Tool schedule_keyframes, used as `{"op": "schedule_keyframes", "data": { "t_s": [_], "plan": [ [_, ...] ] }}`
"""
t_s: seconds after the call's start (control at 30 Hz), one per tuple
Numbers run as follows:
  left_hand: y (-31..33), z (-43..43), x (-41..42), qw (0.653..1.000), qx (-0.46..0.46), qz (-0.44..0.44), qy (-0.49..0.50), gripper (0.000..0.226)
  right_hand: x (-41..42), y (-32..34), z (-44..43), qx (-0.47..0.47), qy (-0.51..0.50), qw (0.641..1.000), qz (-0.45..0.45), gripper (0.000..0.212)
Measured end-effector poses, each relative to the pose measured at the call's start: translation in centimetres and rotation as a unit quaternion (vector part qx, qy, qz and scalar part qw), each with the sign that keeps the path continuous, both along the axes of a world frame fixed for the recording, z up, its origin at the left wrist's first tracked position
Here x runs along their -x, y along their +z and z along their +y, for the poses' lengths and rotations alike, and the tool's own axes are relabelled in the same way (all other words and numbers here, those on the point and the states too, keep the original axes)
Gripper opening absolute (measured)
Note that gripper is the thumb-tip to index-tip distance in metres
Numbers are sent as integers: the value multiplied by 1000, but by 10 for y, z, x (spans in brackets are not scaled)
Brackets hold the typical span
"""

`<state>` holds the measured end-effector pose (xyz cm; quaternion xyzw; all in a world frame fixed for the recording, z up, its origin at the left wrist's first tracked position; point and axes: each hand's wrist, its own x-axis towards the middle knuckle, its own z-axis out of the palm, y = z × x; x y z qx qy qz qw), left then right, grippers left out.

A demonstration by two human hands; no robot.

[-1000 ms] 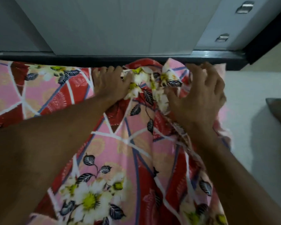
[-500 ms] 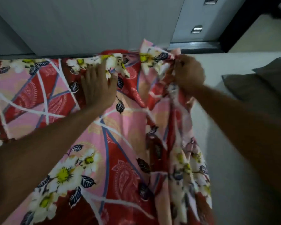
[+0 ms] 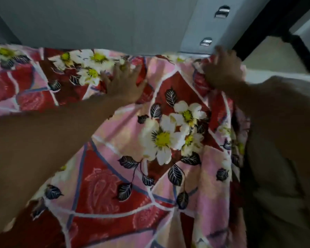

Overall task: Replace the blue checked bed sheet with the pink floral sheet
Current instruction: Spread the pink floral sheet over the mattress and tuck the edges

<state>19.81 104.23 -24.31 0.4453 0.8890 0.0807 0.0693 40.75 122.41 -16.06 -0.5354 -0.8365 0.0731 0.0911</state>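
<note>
Left hand (image 3: 125, 83) is down flat on the pink floral sheet (image 3: 168, 176), palm pressing, fingers straight and fanned out toward the far edge, holding nothing. Right hand (image 3: 224, 70) is up at the sheet's far right corner, fingers curled down into bunched cloth there, gripping it; it is blurred, so the exact pinch is hard to read.

The sheet lies spread across the bed (image 3: 276, 212), running from under both forearms away to the grey panel (image 3: 97, 24) just beyond the fingertips. Its far edge runs straight across from left of the left hand to the right hand. Its right edge runs back from the right hand under the right forearm, hanging in folds. It runs out of view at the left and near sides, so I cannot tell its long axis.

Pattern side is up: pink and deep red patches split by white and blue lines, big white daisies with yellow centres, dark veined leaves. A large flower cluster sits between the two forearms, another just left of the left hand.

Beyond the right hand, two metal handles (image 3: 206, 41) sit on a pale door.
</note>
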Motion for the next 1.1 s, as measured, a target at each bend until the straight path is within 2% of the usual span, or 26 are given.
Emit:
{"op": "schedule_keyframes", "data": {
  "t_s": [0.1,0.2,0.33,0.4,0.5,0.63,0.73,0.8,0.9,1.03,1.1],
  "plan": [
    [9,13,7,999,34,-14,16,62,2,-31,-36,-72,100,992,-33,55],
    [18,24,15,999,11,29,33,52,15,-49,-66,-27,172,984,-35,58],
    [31,37,44,998,-19,22,52,45,46,-68,-88,40,130,990,38,53],
    [34,49,55,998,-60,25,18,27,62,-70,-82,62,102,992,37,59],
    [40,64,62,996,-53,71,-13,21,76,-76,-70,116,63,991,28,69],
    [53,84,87,992,-63,92,66,20,78,-87,-73,119,32,986,112,72],
    [49,89,97,993,-62,91,44,19,77,-96,-74,96,28,985,138,71],
    [36,84,97,998,-46,40,20,19,79,-104,-75,64,29,987,144,71],
    [19,80,107,996,-37,-81,8,20,81,-117,-74,22,26,989,142,71],
    [28,78,144,968,-11,-250,21,27,80,-124,-74,-16,-2,994,104,67],
    [33,64,168,962,59,-266,32,31,81,-123,-76,-26,-6,995,96,66]
  ]
}}
